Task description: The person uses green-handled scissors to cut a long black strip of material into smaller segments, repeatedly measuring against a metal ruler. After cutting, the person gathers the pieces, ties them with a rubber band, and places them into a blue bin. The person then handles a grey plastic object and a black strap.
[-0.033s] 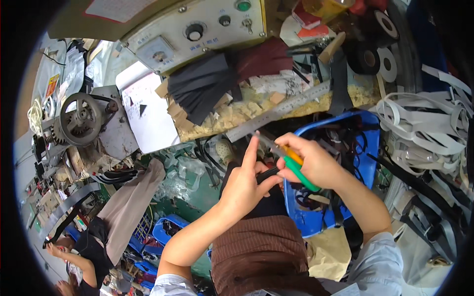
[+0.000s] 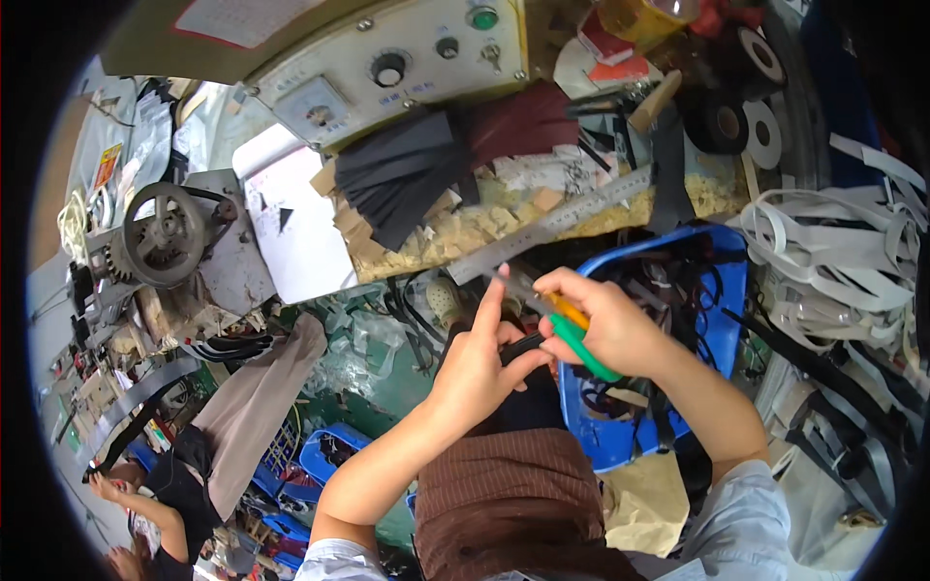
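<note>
In front of my lap, my right hand (image 2: 615,329) is closed around scissors (image 2: 584,351) with green and orange handles. Their grey blades point up and left, close to the raised index finger of my left hand (image 2: 473,373). Between the thumb and curled fingers of that left hand is a narrow black strip (image 2: 523,346), reaching toward the scissors' handles. Part of the strip is hidden by the fingers, and I cannot tell whether the blades touch it.
Ahead, a worn bench (image 2: 504,232) bears a metal ruler (image 2: 557,223), dark pleated strips (image 2: 402,174) and a control panel (image 2: 387,73). A blue basket (image 2: 596,445) of dark scraps stands right, by pale straps (image 2: 823,242). A handwheel (image 2: 163,235) is left; another person (image 2: 155,513) works lower left.
The scissors have turned slightly in my right hand, and their green handle shows more of its loop. My left hand keeps its hold on the black strip. The whole view has shifted a little.
</note>
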The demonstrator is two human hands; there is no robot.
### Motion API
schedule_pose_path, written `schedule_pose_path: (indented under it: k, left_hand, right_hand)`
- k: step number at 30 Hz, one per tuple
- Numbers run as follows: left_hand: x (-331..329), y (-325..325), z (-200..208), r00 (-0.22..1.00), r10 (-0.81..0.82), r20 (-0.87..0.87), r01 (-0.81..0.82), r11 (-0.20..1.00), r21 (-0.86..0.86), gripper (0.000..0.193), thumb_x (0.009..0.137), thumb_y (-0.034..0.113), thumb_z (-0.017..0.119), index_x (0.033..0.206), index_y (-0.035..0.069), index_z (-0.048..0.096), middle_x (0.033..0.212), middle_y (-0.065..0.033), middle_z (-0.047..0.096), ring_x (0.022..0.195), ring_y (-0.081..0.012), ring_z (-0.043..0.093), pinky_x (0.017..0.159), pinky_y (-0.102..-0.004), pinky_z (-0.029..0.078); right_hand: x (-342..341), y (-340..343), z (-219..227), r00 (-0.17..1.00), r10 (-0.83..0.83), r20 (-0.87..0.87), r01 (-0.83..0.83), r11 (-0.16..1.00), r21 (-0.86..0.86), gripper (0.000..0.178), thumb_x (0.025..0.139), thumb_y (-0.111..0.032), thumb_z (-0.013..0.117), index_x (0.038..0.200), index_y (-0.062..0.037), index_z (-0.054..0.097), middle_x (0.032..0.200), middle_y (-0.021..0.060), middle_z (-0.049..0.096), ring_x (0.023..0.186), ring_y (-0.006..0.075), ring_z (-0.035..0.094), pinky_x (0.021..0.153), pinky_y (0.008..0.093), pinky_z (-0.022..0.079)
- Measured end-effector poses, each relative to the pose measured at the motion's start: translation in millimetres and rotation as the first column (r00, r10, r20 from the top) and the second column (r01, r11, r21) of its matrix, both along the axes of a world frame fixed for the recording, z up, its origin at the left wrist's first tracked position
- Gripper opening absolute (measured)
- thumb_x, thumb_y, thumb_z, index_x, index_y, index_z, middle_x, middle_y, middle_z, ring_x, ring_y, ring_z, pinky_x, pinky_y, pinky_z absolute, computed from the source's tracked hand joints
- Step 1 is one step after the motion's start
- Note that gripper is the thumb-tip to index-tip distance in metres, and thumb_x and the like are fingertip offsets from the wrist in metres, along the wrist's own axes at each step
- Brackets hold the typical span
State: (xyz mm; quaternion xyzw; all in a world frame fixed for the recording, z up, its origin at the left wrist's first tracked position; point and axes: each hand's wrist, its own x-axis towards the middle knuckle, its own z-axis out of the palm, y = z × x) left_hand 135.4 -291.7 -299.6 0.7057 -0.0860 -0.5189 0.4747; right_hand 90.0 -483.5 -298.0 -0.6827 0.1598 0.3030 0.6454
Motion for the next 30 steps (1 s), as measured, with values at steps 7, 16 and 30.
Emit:
schedule_pose_path:
  k: [7, 16, 30]
  left_hand:
    - [46, 67, 6, 0.861, -0.163, -0.481, 0.14, 0.987, -0.082, 0.021, 0.087, 0.006, 0.065, 0.102, 0.001, 0.052, 0.082, -0.0038, 0.064, 0.058, -0.0068, 0.06, 0.052, -0.0203, 0.049]
    - [83, 47, -37, 0.979, -0.161, 0.127, 0.124, 0.959, 0.253, 0.021, 0.092, 0.016, 0.058, 0.108, 0.003, 0.059, 0.076, -0.0001, 0.066, 0.051, -0.0047, 0.053, 0.045, -0.0203, 0.042]
    - [67, 21, -44, 0.993, -0.029, 0.116, 0.0, 0.97, 0.244, 0.022, 0.092, 0.017, 0.059, 0.104, 0.0, 0.055, 0.077, -0.0024, 0.068, 0.049, -0.0043, 0.051, 0.044, -0.0193, 0.04]
  right_hand:
    - [12, -17, 4, 0.98, -0.119, 0.158, 0.095, 0.984, 0.154, 0.047, 0.075, 0.003, 0.071, 0.115, -0.0087, 0.049, 0.087, -0.0001, 0.059, 0.079, 0.009, 0.058, 0.071, 0.0237, 0.048]
    - [94, -60, -42, 0.902, 0.387, 0.189, -0.229, 0.803, -0.55, 0.032, 0.086, -0.014, 0.062, 0.116, -0.0054, 0.053, 0.094, 0.0107, 0.063, 0.081, 0.0171, 0.06, 0.075, 0.0323, 0.047]
    - [83, -88, -47, 0.951, 0.279, 0.133, -0.194, 0.874, -0.445, 0.053, 0.074, -0.001, 0.069, 0.123, -0.0057, 0.049, 0.101, 0.0094, 0.06, 0.094, 0.0172, 0.059, 0.082, 0.0315, 0.048]
